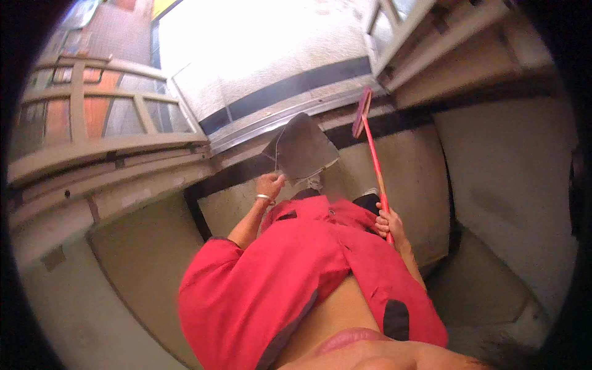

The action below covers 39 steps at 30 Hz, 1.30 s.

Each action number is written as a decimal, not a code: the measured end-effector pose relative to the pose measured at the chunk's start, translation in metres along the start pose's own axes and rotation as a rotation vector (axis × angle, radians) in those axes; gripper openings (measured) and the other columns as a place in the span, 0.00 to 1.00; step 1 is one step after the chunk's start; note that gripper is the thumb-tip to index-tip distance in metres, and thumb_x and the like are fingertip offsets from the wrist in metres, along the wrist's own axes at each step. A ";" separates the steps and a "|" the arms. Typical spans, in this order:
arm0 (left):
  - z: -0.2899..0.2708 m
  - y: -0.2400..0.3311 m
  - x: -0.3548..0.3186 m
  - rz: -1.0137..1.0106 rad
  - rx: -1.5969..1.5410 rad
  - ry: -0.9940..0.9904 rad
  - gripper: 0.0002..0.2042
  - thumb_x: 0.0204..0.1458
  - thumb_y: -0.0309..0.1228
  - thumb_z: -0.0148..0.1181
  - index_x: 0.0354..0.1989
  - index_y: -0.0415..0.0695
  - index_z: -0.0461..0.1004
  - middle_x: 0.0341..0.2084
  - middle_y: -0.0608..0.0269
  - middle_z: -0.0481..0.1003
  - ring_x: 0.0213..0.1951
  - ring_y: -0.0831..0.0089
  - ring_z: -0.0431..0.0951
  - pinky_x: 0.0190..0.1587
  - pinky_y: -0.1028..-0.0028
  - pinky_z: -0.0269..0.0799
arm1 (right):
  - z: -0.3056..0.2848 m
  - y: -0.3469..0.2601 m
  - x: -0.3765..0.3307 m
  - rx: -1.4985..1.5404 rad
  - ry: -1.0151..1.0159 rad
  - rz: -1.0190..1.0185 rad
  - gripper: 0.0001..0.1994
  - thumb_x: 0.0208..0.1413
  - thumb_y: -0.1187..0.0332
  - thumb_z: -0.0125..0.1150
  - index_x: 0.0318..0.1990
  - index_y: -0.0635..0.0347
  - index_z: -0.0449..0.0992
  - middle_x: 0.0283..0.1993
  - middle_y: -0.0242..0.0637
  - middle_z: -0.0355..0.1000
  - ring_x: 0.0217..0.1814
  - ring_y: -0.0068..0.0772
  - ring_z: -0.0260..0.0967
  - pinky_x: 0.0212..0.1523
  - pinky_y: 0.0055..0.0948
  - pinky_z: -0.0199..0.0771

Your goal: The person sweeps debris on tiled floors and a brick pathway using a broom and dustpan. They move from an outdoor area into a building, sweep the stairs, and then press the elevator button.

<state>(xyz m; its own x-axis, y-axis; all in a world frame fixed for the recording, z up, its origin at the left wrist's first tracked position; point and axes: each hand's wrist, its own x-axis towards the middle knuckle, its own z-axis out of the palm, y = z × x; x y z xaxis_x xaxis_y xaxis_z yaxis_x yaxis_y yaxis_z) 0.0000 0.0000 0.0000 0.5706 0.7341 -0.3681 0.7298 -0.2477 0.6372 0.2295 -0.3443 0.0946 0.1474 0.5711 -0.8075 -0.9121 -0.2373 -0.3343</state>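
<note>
My left hand [269, 186], with a pale bracelet at the wrist, is closed around the thin wire handle of a dark grey dustpan [303, 148]. The pan hangs in front of my body, close to the doorway. In my right hand [390, 224] is the red stick of a broom [374, 154], gripped with the fingers wrapped round it. Its narrow purplish head points away from me, beside the door sill and right of the dustpan. The broom's bristles are too small to make out.
Ahead runs a metal door sill [290, 117] with a dark band beyond it and bright ground outside. A framed glass door leaf [80, 117] stands at the left, another [425, 37] at the right. The tiled floor [413, 166] has dark border strips. A grey wall [505, 160] rises at the right.
</note>
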 end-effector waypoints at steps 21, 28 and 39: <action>-0.113 -0.066 -0.104 -0.917 -0.472 0.925 0.17 0.44 0.37 0.55 0.10 0.38 0.69 0.05 0.69 0.62 0.13 0.80 0.60 0.18 0.76 0.54 | 0.367 -0.085 0.379 -0.003 -0.555 0.761 0.12 0.56 0.60 0.47 0.29 0.58 0.62 0.14 0.21 0.51 0.11 0.14 0.48 0.10 0.18 0.51; -0.102 -0.120 -0.119 -1.198 -0.794 0.969 0.15 0.43 0.37 0.56 0.11 0.40 0.70 0.05 0.73 0.60 0.12 0.84 0.56 0.16 0.79 0.47 | 0.339 -0.149 0.392 -0.160 -0.258 0.723 0.15 0.60 0.62 0.42 0.45 0.65 0.63 0.13 0.18 0.50 0.09 0.09 0.46 0.07 0.13 0.48; -0.080 -0.164 -0.095 -1.245 -0.906 0.913 0.15 0.41 0.37 0.57 0.10 0.41 0.70 0.05 0.72 0.61 0.10 0.83 0.57 0.14 0.79 0.48 | 0.411 -0.235 0.295 -0.973 0.099 0.392 0.12 0.57 0.59 0.46 0.43 0.56 0.64 0.15 0.23 0.47 0.10 0.15 0.45 0.08 0.17 0.47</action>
<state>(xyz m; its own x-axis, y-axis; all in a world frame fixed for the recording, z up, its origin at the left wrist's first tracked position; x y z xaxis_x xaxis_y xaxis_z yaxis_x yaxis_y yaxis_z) -0.2038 0.0216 -0.0151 -0.6973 0.3589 -0.6204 -0.0684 0.8284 0.5560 0.3299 0.2030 0.1352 -0.0209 0.2615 -0.9650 -0.2091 -0.9450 -0.2516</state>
